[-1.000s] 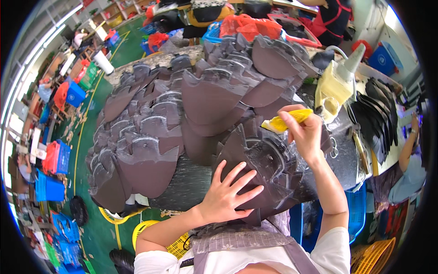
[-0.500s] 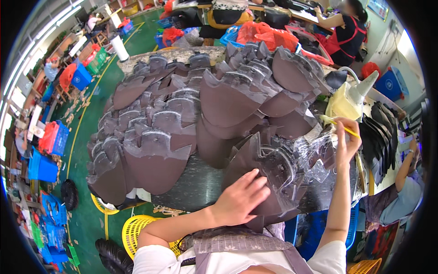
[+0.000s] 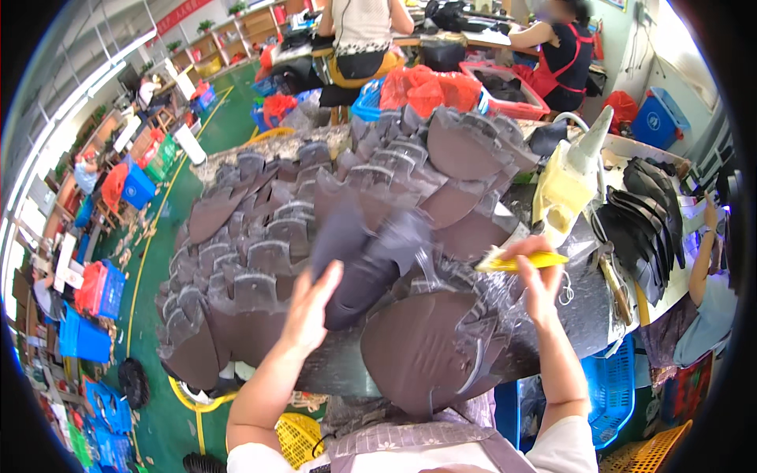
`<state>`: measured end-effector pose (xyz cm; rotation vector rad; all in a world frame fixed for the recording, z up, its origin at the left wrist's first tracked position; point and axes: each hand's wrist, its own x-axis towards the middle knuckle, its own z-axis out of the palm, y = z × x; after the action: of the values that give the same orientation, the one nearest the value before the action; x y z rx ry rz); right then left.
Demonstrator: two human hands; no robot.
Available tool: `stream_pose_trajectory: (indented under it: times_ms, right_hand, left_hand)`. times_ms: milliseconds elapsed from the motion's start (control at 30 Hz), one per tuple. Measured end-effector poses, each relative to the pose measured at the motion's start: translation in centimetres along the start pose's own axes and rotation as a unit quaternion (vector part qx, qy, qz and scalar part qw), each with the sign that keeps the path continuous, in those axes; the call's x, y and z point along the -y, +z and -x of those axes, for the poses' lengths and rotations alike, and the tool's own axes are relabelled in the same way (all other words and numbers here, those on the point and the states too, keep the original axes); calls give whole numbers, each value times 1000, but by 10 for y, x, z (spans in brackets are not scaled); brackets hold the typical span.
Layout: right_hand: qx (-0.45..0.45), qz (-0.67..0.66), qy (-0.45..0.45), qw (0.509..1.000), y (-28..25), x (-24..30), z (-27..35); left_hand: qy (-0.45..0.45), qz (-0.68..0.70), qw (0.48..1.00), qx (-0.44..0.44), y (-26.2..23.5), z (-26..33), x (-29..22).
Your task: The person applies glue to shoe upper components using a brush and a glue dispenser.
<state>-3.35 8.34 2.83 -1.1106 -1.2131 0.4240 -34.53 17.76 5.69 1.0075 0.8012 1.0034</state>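
Observation:
Many dark grey-brown shoe upper pieces (image 3: 260,260) lie overlapped across the worktable. My left hand (image 3: 309,306) is raised over them, gripping the left edge of one dark piece (image 3: 371,264), which is lifted and blurred by motion. My right hand (image 3: 536,288) pinches a yellow brush (image 3: 520,261) just above a large dark piece (image 3: 426,351) at the near edge. A pale yellow glue bottle (image 3: 566,183) with a cone nozzle stands just beyond my right hand.
A stack of black curved pieces (image 3: 639,225) lies at the right. Another person's arm (image 3: 704,256) reaches in from the right. People sit at a far table beside red bags (image 3: 426,87). A blue basket (image 3: 611,386) and a yellow basket (image 3: 298,437) sit below the table.
My left hand has come off the flat piece and now lifts a dark piece. My right hand went to the glue bottle with the yellow brush and came back toward the middle.

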Motion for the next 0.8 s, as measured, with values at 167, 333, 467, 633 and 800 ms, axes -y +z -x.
stream_pose_trajectory:
  times_ms: [167, 333, 467, 633, 800]
  right_hand:
    - [-204, 154, 9, 967, -76, -16, -1]
    - [-187, 310, 17, 932, -98, -28, -40]
    - [-83, 401, 97, 907, -123, -39, -42]
    - [-236, 119, 85, 961, -123, -50, -23]
    - [-173, 72, 76, 979, -92, -33, -11]
  left_hand:
    - [347, -405, 844, 57, 56, -66, -40]
    - [373, -427, 808, 157, 90, -145, 7]
    - [322, -444, 686, 478, 68, -71, -15]
    - [229, -617, 571, 490, 5, 30, 19]
    - [226, -626, 636, 390, 5, 57, 22]
